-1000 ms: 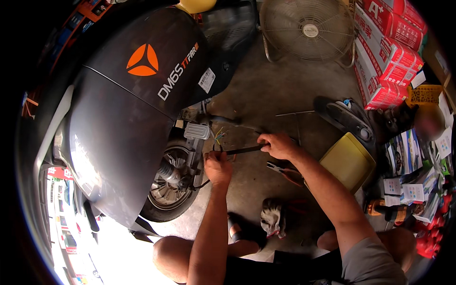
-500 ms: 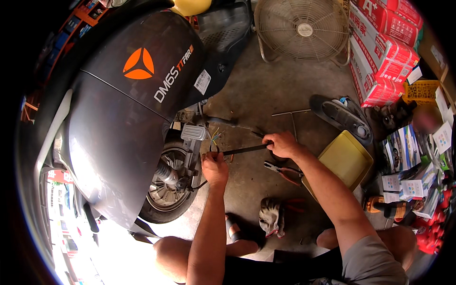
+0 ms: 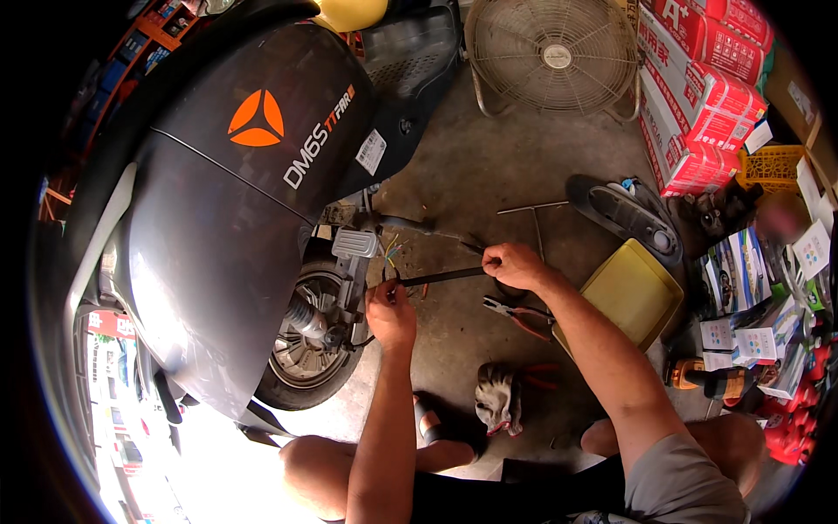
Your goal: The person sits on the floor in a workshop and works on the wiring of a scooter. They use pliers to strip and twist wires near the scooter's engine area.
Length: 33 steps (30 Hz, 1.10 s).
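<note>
Body panel, dark grey (image 3: 218, 210): glossy and curved, fills the left side; rear face not shown.
Wheel (image 3: 301, 371): spoked, below the panel, by which its upper part is covered.
Black cable (image 3: 374, 339): run from the wheel hub toward the left hand; its middle is hidden by that hand.
Left hand (image 3: 391, 316): fingers closed in a pinch on the left end of the strip, with the cable apparently enclosed as well; the exact contact is covered by the fingers.
Coloured wires (image 3: 392, 251): thin, splayed loose just above the left hand. Judged light, soft and easily snapped; best held by the cable's jacket rather than the bare tips. Their count and ends cannot be made out.
Black strip (image 3: 443, 276): flat and narrow, located between the two hands, drawn nearly straight. Judged very light, pliant and perhaps stretchy or tacky; best taken by both ends, flat between thumb and finger. Its material cannot be confirmed.
Right hand (image 3: 517, 265): thumb and fingers closed on the strip's right end. Whatever is tucked in the palm is hidden; dark shapes behind it are hard to separate.
Pliers (image 3: 529, 324): orange-handled, on the floor just below the right hand, opening unclear.
Yellow tray (image 3: 630, 293): shallow, its lower edge partly covered by the right forearm.
</note>
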Each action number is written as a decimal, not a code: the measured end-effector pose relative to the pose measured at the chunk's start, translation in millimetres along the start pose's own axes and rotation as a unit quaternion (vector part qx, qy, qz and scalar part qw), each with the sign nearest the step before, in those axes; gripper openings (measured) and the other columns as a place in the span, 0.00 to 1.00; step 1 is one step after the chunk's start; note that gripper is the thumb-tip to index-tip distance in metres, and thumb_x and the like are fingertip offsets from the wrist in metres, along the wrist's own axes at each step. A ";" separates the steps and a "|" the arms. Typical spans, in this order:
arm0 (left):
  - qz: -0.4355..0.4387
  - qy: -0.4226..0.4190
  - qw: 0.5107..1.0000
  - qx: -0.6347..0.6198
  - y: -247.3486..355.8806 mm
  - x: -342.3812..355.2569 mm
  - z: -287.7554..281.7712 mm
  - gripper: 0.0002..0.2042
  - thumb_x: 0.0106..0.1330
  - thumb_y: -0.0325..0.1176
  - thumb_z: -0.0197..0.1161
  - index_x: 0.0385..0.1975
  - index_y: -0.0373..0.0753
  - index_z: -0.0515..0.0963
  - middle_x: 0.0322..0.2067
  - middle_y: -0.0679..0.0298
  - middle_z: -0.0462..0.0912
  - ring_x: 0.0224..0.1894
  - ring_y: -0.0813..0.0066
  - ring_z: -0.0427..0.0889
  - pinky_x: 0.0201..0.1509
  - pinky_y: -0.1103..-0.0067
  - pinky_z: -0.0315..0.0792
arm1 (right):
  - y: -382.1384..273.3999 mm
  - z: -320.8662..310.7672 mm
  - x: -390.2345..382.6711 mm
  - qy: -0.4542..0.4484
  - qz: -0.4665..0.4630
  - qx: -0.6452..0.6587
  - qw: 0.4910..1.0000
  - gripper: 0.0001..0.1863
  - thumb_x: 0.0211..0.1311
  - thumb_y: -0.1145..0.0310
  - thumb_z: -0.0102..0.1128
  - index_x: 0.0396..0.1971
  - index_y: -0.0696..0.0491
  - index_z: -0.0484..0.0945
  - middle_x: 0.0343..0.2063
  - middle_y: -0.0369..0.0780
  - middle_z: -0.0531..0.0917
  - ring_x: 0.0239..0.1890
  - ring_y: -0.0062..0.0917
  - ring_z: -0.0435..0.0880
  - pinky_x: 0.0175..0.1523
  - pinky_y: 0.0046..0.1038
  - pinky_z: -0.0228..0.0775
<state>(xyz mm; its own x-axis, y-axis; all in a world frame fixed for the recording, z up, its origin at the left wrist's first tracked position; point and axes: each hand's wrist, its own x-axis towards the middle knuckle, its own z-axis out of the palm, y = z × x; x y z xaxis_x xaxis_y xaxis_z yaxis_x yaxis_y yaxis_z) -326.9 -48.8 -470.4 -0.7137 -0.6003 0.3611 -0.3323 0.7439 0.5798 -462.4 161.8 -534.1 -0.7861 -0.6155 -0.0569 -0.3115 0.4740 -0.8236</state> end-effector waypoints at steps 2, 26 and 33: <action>0.064 0.043 0.997 0.027 3.4 -2.6 -4.3 0.08 0.51 0.26 0.65 0.32 0.35 0.77 0.32 0.56 0.77 0.37 0.58 0.76 0.42 0.70 0.70 | -1.8 1.8 -0.7 -0.004 0.008 0.006 1.000 0.08 0.50 0.66 0.56 0.31 0.48 0.80 0.32 0.40 0.83 0.36 0.36 0.81 0.42 0.34 0.72; -0.403 -0.129 0.793 -0.440 44.9 -56.3 112.4 0.05 0.61 0.37 0.61 0.29 0.49 0.71 0.29 0.77 0.73 0.35 0.83 0.69 0.37 0.76 0.60 | -7.9 44.6 -14.7 0.104 0.121 0.335 0.929 0.07 0.50 0.69 0.57 0.24 0.57 0.78 0.18 0.37 0.78 0.20 0.21 0.74 0.26 0.26 0.64; -0.393 -0.111 0.767 -0.495 46.8 -45.0 98.6 0.07 0.60 0.34 0.63 0.26 0.48 0.70 0.28 0.76 0.74 0.33 0.85 0.68 0.34 0.80 0.57 | -25.2 54.1 -3.1 0.133 0.195 0.431 0.871 0.07 0.49 0.71 0.57 0.22 0.59 0.77 0.17 0.36 0.76 0.19 0.17 0.71 0.23 0.24 0.61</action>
<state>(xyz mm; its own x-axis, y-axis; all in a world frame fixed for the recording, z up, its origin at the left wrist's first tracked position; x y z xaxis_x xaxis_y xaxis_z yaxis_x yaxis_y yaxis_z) -371.1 42.0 -531.5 -0.6567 -0.6019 -0.4544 -0.1621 -0.4758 0.8645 -423.3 117.7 -543.7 -0.8737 -0.2916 -0.3894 0.4338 -0.1048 -0.8949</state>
